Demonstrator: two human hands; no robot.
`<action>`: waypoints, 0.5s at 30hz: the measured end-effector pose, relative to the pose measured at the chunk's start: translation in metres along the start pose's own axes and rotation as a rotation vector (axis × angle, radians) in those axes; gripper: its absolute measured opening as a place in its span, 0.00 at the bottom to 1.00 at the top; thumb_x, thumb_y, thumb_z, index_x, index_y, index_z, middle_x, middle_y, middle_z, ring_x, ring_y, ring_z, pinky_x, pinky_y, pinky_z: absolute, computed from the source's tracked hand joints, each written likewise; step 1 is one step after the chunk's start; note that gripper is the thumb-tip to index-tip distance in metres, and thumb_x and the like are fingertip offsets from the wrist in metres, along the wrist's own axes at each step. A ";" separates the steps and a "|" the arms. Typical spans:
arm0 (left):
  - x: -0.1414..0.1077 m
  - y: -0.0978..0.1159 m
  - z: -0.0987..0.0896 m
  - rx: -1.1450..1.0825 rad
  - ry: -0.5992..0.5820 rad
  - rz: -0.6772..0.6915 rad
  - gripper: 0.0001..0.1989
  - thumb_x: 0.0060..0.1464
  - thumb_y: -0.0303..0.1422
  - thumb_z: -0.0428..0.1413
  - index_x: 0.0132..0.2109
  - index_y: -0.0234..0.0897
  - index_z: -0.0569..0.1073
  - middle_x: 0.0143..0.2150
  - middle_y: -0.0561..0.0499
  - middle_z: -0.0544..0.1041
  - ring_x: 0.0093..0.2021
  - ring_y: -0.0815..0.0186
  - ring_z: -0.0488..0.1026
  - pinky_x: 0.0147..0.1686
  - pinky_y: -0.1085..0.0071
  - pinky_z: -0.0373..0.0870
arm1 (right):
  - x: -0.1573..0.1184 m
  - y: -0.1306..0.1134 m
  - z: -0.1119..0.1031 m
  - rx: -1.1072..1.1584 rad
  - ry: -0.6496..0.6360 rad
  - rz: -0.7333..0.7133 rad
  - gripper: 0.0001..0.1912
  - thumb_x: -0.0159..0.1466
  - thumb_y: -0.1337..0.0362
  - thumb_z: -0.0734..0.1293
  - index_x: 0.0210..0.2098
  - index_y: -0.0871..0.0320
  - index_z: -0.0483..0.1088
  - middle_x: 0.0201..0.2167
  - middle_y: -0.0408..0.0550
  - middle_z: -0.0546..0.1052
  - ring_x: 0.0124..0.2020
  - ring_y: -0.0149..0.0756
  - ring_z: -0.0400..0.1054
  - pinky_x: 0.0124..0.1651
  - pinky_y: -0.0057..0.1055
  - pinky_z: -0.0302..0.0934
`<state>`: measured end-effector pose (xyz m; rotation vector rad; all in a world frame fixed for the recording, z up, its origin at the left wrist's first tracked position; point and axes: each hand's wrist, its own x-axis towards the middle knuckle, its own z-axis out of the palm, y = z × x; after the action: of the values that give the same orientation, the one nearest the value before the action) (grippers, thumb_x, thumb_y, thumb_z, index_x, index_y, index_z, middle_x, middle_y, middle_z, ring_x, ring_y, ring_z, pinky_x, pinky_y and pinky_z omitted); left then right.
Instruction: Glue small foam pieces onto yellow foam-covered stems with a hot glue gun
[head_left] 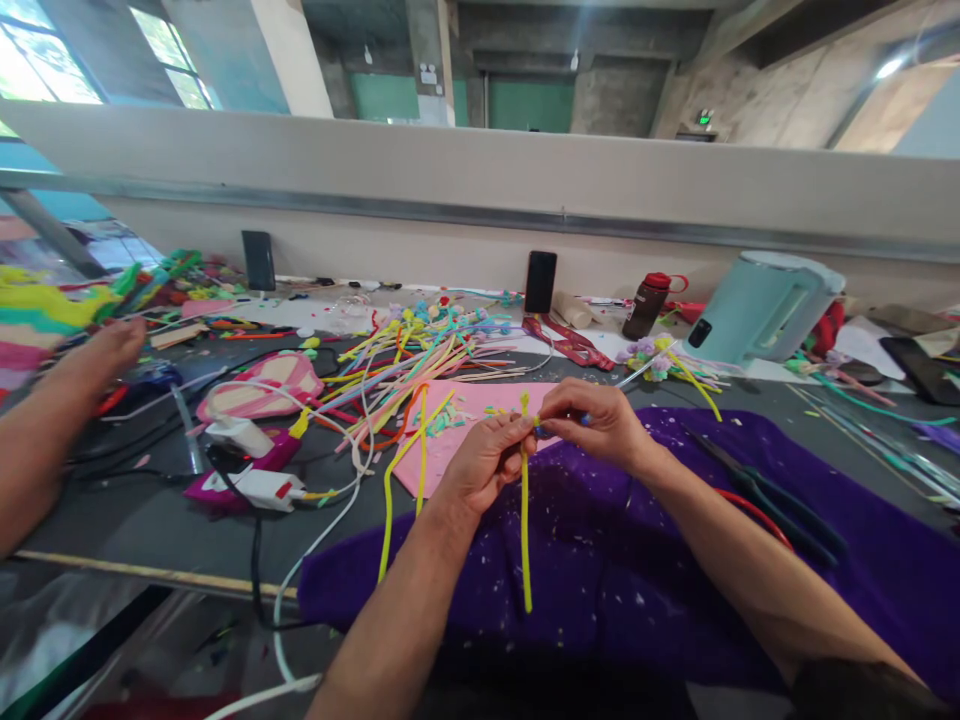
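Observation:
My left hand [491,460] is closed in a pinch on a yellow pipe cleaner [526,540], whose long end hangs straight down below the fingers. Its short upper end stands above them. Close against it, my right hand [592,425] pinches at the top of the same pipe cleaner. Small blue parts show between the right fingers, and I cannot make out what they belong to. A thin silvery rod [645,367] juts out behind the right hand; whether that hand holds it is unclear. Under both hands lie a purple cloth [600,580] and a pink sheet [427,460] with cut yellow and green bits.
A heap of coloured pipe cleaners [442,350] lies beyond the hands. Behind are a phone [540,283], a brown bottle [645,305] and a pale green kettle [761,310]. Power strips [251,475] with cables sit left. Dark-handled scissors [772,500] rest right. Another person's arm [67,430] reaches in.

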<state>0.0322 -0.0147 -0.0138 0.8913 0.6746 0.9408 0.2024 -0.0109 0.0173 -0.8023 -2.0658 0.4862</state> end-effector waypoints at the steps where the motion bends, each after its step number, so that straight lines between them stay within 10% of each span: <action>1: 0.000 0.000 0.000 -0.005 -0.005 -0.003 0.11 0.45 0.34 0.59 0.24 0.30 0.70 0.18 0.56 0.68 0.12 0.82 0.57 0.10 0.85 0.49 | 0.000 0.001 0.000 -0.014 -0.005 -0.014 0.04 0.58 0.64 0.64 0.31 0.58 0.70 0.27 0.45 0.72 0.26 0.28 0.64 0.28 0.26 0.57; 15: 0.001 0.000 -0.003 0.058 -0.027 -0.043 0.09 0.45 0.34 0.57 0.30 0.30 0.72 0.19 0.54 0.72 0.09 0.81 0.57 0.08 0.82 0.45 | 0.001 0.010 -0.020 0.187 -0.054 0.193 0.05 0.59 0.64 0.62 0.32 0.61 0.67 0.26 0.43 0.69 0.25 0.27 0.64 0.28 0.24 0.58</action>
<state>0.0303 -0.0128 -0.0151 0.9354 0.6977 0.8730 0.2219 -0.0016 0.0235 -0.8879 -1.9657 0.8026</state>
